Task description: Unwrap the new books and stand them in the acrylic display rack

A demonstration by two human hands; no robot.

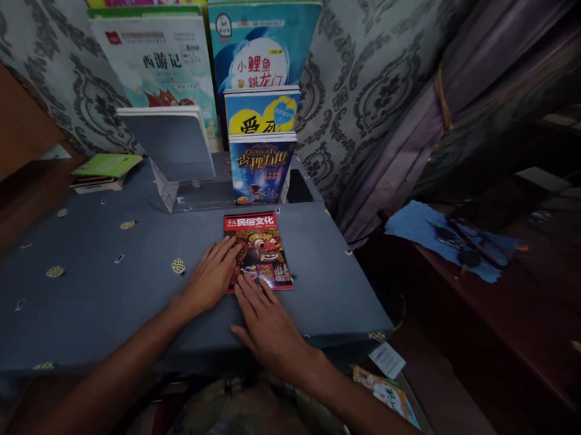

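Observation:
A red magazine [261, 242] with a mask on its cover lies flat on the grey-clothed table [97, 285]. My left hand [213, 277] rests flat beside it, fingers stretched onto its left edge. My right hand [269, 327] lies flat on the cloth with its fingertips on the magazine's near edge. Neither hand grips anything. Behind the magazine, a blue fantasy book [260, 167] stands upright in a clear display stand [184, 196].
More children's books [260, 60] stand in tiers against the patterned wall. A grey book [170, 140] stands left in the stand. A green booklet stack [102, 172] lies far left. A black phone [299, 187] lies by the stand. Curtain [422, 120] and dark wooden bench [486, 286] are on the right.

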